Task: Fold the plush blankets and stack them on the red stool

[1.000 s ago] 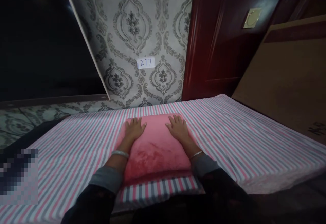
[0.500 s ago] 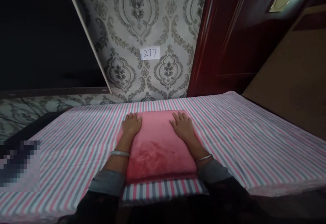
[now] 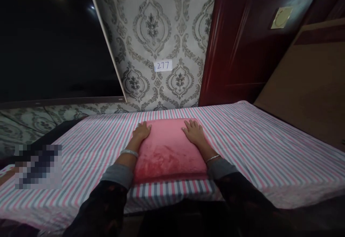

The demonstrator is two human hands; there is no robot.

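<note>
A pink plush piece of fabric (image 3: 168,147), folded into a flat rectangle, lies on the striped cloth in front of me. Its near part looks darker and ruffled, the far part smoother. My left hand (image 3: 142,131) rests flat on its far left corner, fingers stretched out. Over the far right corner lies my right hand (image 3: 193,132), palm down with the fingers spread. Both arms reach forward along the sides of the fabric, each with a bracelet at the wrist.
A pink, grey and white striped cloth (image 3: 250,147) covers the table. Behind it are a patterned wall with a paper marked 277 (image 3: 163,65), a large dark screen (image 3: 48,43) and a dark red door (image 3: 231,50). A brown board (image 3: 309,79) leans at the right. A blurred-out patch hides something at the left.
The camera view has tilted slightly up and to the left. Both hands remain flat on the pink fabric, almost in the same places.
</note>
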